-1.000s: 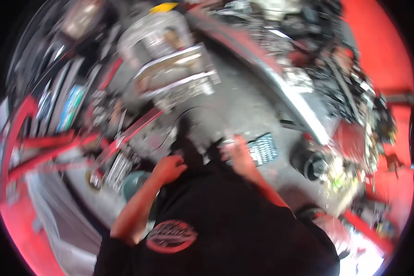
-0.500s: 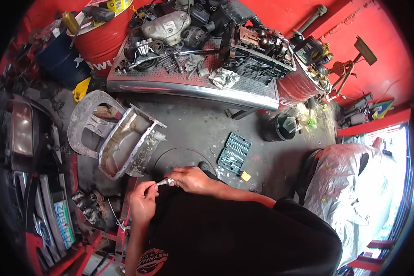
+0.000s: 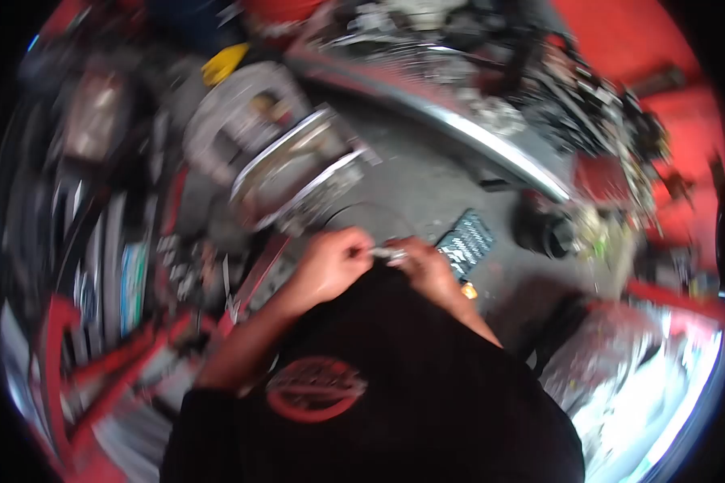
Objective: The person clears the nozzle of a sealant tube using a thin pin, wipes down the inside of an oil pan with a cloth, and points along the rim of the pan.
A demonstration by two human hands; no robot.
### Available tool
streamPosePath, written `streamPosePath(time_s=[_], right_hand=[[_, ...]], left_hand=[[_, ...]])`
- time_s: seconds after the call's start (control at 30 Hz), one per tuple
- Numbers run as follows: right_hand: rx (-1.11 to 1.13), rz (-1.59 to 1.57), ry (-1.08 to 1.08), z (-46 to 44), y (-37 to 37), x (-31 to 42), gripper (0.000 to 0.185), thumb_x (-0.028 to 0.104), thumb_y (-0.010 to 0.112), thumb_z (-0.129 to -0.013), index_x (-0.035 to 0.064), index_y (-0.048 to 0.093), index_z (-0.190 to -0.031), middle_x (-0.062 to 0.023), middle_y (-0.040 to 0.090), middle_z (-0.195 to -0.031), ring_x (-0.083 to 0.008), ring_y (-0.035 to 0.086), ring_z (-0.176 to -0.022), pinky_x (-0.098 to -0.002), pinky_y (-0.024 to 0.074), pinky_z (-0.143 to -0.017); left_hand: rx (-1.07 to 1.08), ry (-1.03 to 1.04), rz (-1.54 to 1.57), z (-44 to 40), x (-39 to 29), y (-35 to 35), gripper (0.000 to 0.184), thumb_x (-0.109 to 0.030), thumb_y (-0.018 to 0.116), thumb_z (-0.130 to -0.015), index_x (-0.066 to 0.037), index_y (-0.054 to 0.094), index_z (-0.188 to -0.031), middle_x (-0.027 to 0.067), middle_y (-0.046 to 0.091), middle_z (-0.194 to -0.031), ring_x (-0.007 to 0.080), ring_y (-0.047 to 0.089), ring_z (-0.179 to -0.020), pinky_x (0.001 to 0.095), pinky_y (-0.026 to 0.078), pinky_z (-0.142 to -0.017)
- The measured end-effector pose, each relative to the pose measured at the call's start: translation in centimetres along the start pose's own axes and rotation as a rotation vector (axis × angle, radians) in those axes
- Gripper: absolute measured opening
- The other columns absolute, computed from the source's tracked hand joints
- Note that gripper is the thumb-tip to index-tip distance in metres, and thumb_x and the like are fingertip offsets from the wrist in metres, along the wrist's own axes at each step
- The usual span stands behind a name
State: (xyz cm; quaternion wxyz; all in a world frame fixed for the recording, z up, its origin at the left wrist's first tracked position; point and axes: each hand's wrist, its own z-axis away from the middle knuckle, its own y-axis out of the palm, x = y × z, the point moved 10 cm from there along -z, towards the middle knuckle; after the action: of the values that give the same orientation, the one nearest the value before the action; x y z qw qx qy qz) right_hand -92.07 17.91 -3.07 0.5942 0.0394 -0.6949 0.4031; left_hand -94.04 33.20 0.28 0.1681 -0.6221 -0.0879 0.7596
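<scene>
Both my hands meet in front of my dark shirt, blurred by motion. My right hand [image 3: 421, 263] is closed round a small pale tube [image 3: 391, 253] with a narrow nozzle pointing left. The fingers of my left hand [image 3: 336, 256] are pinched together at the nozzle's tip; the blur hides exactly what they grip. Beyond my hands, an oil pan [image 3: 286, 173] with a wide metal rim lies tilted on a worn plastic chair [image 3: 205, 129]. To the right, an open socket set case [image 3: 469, 240] rests on the floor.
A metal-edged workbench [image 3: 459, 125] loaded with engine parts runs across the back. On the right stand a black bucket [image 3: 546, 233] and a plastic-covered bulk [image 3: 600, 358]. Car front parts [image 3: 97, 121] and red metal framing [image 3: 60, 346] are at the left.
My view has turned, so the scene appears rotated and shifted right, and blurred. My hands stay together at the tube, and the left fingers are still pinched at its nozzle end.
</scene>
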Motion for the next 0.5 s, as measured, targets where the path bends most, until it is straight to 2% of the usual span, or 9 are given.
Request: streamPosePath(time_s=[0.03,0.17,0.23,0.27,0.3,0.4,0.5], right_hand=[[0.010,-0.041,-0.019,-0.1,-0.2,-0.5,0.025,0.006,0.067,-0.085,0.0037,0.065,-0.110,-0.0133,0.066,-0.095,-0.0293,0.065,-0.088,-0.0362,0.0514,-0.076],[0.138,-0.102,0.050,0.1,0.0,-2.8,0.027,-0.002,0.068,-0.083,0.0021,0.065,-0.110,-0.0120,0.066,-0.094,-0.0239,0.064,-0.086,-0.0309,0.0496,-0.077],[0.211,-0.111,0.078,-0.1,-0.7,-2.2,0.028,-0.003,0.068,-0.082,0.0029,0.066,-0.110,-0.0098,0.065,-0.092,-0.0202,0.062,-0.084,-0.0287,0.0482,-0.077],[0.262,-0.104,0.114,-0.2,-0.8,-2.3,0.028,-0.003,0.067,-0.083,0.0034,0.066,-0.110,-0.0092,0.064,-0.091,-0.0199,0.062,-0.084,-0.0286,0.0477,-0.077],[0.310,-0.093,0.151,-0.2,-0.8,-2.5,0.028,-0.003,0.067,-0.083,0.0039,0.066,-0.110,-0.0087,0.064,-0.091,-0.0197,0.061,-0.084,-0.0285,0.0472,-0.077],[0.426,-0.087,0.131,-0.8,-0.5,-1.5,0.027,-0.003,0.066,-0.083,0.0046,0.067,-0.109,-0.0075,0.062,-0.089,-0.0191,0.060,-0.083,-0.0287,0.0463,-0.078],[0.512,-0.099,0.144,-1.0,0.3,-1.7,0.026,-0.003,0.065,-0.084,0.0048,0.068,-0.108,-0.0069,0.062,-0.088,-0.0189,0.059,-0.082,-0.0292,0.0458,-0.077]], left_hand=[[-0.024,0.082,0.105,-0.3,1.2,0.9,0.008,-0.001,0.066,-0.076,-0.003,0.060,-0.080,0.0016,0.059,-0.067,0.0064,0.052,-0.062,0.0263,0.045,-0.058],[-0.102,0.124,0.039,-0.4,1.0,1.6,0.009,-0.003,0.067,-0.073,-0.002,0.061,-0.079,0.0118,0.061,-0.066,0.0194,0.061,-0.059,0.0330,0.048,-0.057],[-0.081,0.128,0.100,-0.3,0.6,2.3,0.009,-0.002,0.066,-0.072,-0.002,0.061,-0.078,0.0131,0.062,-0.066,0.0241,0.064,-0.061,0.0348,0.048,-0.057],[-0.077,0.102,0.141,-0.2,0.8,2.5,0.008,-0.003,0.066,-0.071,-0.002,0.061,-0.078,0.0121,0.060,-0.064,0.0205,0.061,-0.058,0.0339,0.047,-0.057],[-0.092,0.085,0.148,0.0,1.1,2.4,0.008,-0.003,0.066,-0.071,-0.002,0.061,-0.078,0.0121,0.060,-0.064,0.0205,0.061,-0.058,0.0339,0.047,-0.057],[0.003,0.065,0.296,0.5,1.6,3.2,0.008,-0.003,0.066,-0.072,-0.002,0.062,-0.079,0.0101,0.058,-0.063,0.0138,0.053,-0.057,0.0310,0.045,-0.057],[-0.049,0.074,0.328,1.3,2.2,3.0,0.007,-0.003,0.065,-0.074,-0.002,0.062,-0.080,0.0094,0.058,-0.064,0.0127,0.054,-0.058,0.0302,0.045,-0.058]])
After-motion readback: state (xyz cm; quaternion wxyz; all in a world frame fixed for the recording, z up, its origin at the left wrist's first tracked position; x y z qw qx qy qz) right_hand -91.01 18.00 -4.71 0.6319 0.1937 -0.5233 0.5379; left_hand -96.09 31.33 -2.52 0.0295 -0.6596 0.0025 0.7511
